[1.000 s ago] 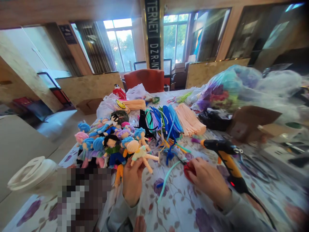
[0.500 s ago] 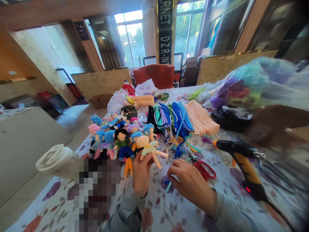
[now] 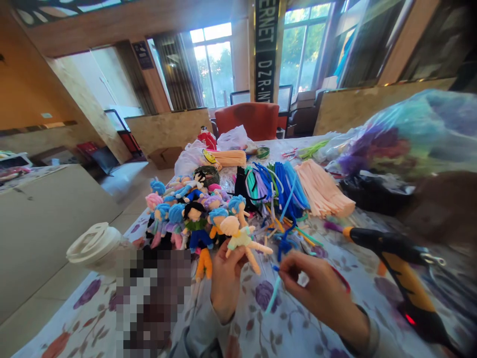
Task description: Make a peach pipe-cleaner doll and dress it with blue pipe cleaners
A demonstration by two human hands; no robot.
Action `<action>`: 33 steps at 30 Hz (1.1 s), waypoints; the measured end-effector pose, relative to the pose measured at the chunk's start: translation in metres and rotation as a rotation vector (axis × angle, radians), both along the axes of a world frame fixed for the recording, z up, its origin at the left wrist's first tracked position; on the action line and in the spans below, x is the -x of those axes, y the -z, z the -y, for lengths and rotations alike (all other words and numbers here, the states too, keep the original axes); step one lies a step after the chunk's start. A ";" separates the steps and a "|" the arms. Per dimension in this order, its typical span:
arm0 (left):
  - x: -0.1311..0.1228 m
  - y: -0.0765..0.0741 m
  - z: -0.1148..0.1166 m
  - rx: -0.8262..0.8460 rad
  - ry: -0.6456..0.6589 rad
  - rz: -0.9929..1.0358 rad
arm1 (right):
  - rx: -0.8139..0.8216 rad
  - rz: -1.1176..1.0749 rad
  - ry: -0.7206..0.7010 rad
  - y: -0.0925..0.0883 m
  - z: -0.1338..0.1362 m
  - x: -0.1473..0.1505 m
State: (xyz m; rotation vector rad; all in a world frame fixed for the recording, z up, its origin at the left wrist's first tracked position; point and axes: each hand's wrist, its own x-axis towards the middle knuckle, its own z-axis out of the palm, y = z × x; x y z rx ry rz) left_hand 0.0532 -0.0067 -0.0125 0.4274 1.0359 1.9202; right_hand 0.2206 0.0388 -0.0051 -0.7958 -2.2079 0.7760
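Observation:
My left hand (image 3: 228,283) pinches a small pipe-cleaner doll (image 3: 240,239) by its body. The doll has a bald peach head, a pale green and yellow top and bare peach legs pointing right. My right hand (image 3: 316,283) is closed in a pinch, thumb against forefinger, with a short blue pipe-cleaner piece (image 3: 276,268) at its fingertips. A light-blue strip (image 3: 274,294) hangs or lies just below them; I cannot tell which. Behind the right hand the red scissors (image 3: 343,281) are mostly hidden. A dark-haired doll (image 3: 196,223) lies in the pile beside my left hand.
Bundles of blue pipe cleaners (image 3: 286,189) and peach ones (image 3: 324,189) lie beyond the hands. At right is a glue gun (image 3: 395,268) with a red light lit. A lidded white cup (image 3: 97,243) stands left. A plastic bag (image 3: 410,124) bulges at back right.
The view has shifted, so the scene sits farther right and slightly lower. My right hand has closed into a pinch, and the blue piece has come up to its fingertips. The left hand still holds the doll.

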 end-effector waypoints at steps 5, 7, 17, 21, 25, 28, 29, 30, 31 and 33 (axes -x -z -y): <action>-0.008 0.002 0.002 0.093 0.042 -0.015 | -0.046 -0.191 0.060 -0.005 -0.005 -0.004; -0.011 0.002 0.001 0.131 0.063 -0.001 | -0.077 -0.182 0.100 -0.004 -0.004 -0.002; -0.017 0.002 0.002 0.119 0.147 -0.051 | -0.322 -0.069 0.259 -0.006 0.003 0.008; -0.019 0.004 0.004 0.115 0.163 -0.073 | -0.334 -0.067 0.286 -0.008 0.004 0.011; -0.020 0.005 0.003 0.112 0.174 -0.076 | -0.342 -0.081 0.301 -0.008 0.003 0.012; -0.020 0.007 0.003 0.107 0.177 -0.089 | -0.331 -0.084 0.302 -0.008 0.003 0.013; -0.020 0.007 0.003 0.106 0.182 -0.094 | -0.326 -0.084 0.303 -0.008 0.003 0.013; -0.020 0.007 0.004 0.106 0.186 -0.101 | -0.321 -0.085 0.304 -0.008 0.003 0.013; -0.020 0.007 0.004 0.107 0.193 -0.109 | -0.317 -0.086 0.306 -0.008 0.003 0.013; -0.020 0.007 0.004 0.109 0.197 -0.119 | -0.307 -0.088 0.303 -0.008 0.004 0.013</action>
